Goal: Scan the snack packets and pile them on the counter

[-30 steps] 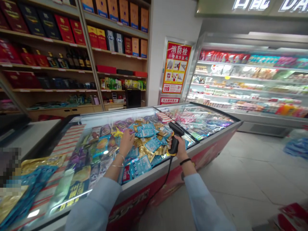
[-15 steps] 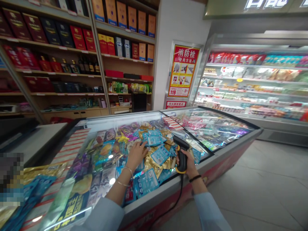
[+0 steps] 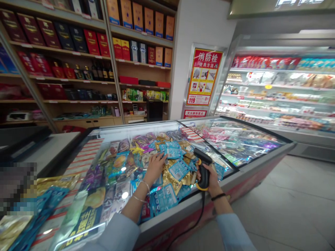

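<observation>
My right hand (image 3: 214, 177) is wrapped round the handle of a black and yellow barcode scanner (image 3: 203, 170), whose head tilts toward the packets. A cable runs down from its base past the freezer's front. My left hand (image 3: 155, 166) rests on the pile with its fingers stretched out, the tips at the edge of a blue packet (image 3: 172, 152). More blue packets, one in the middle (image 3: 179, 169) and one near the front edge (image 3: 164, 199), lie mixed with gold packets (image 3: 171, 180) on the glass top.
The chest freezer (image 3: 188, 191) has a sliding glass lid with goods beneath. Blue and gold packets (image 3: 49, 198) lie at the left. Behind stand shelves (image 3: 146, 64) of boxes and bottles, a fire-hydrant poster (image 3: 204, 76) and a lit refrigerated display (image 3: 282, 94). Tiled floor (image 3: 293, 202) is at the right.
The whole view has shifted slightly, so everything sits a little further right. My hands, the scanner and the packets keep about the same places relative to one another.
</observation>
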`<action>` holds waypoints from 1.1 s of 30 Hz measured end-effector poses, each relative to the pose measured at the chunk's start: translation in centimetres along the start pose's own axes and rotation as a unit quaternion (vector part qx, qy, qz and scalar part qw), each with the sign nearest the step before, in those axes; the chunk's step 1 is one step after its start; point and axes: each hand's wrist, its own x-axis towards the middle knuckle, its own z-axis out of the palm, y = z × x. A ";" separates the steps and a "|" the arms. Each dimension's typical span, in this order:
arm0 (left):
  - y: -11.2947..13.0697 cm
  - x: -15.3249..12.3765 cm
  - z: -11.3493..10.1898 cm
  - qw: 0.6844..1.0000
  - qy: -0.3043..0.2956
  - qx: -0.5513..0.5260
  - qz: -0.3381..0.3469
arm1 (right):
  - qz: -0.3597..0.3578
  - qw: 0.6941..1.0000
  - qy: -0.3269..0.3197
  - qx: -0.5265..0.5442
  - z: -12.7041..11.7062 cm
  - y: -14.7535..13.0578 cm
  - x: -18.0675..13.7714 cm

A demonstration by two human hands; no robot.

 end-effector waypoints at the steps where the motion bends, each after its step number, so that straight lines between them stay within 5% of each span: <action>1: -0.1 0.1 0.2 1.000 -0.006 -0.014 -0.005 | 0.001 1.000 0.001 -0.002 0.0 0.0 0.0; 7: -0.4 0.4 0.5 0.998 -0.029 -0.059 0.012 | 0.000 1.000 0.014 0.001 0.3 -0.1 -0.1; 18: 1.2 -0.5 -0.1 0.992 -0.014 0.071 0.108 | -0.002 1.000 0.013 0.007 0.1 0.2 -0.1; 33: 1.3 -0.3 -0.2 0.990 0.007 0.095 0.101 | 0.000 1.000 0.012 0.025 0.1 0.2 0.0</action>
